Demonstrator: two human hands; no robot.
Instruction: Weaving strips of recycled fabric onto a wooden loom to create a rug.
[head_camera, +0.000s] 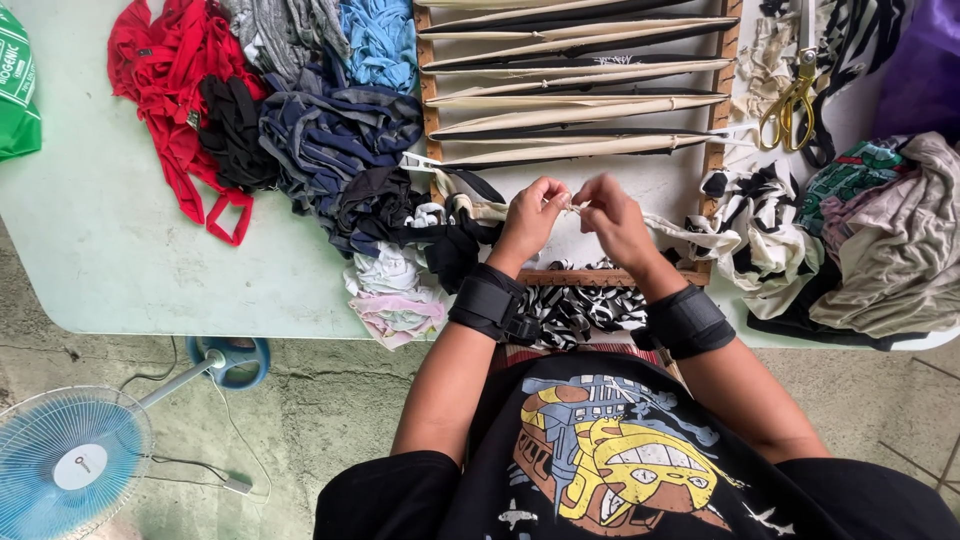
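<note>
Left hand (532, 218) and right hand (612, 215) meet fingertip to fingertip over the wooden loom frame (428, 105); both are pinched closed on one pale fabric strip (668, 227) held between them, just above the frame's near rail. We see the strip trailing right toward a black-and-white fabric pile (752, 235). Cream and black strips (580, 100) already stretch across the frame. Yellow-handled scissors (790, 105) lie beyond the frame's right rail. Red, navy and grey scraps (290, 110) heap on the table (90, 230) to our left. Blue fan (70, 460) on floor.
</note>
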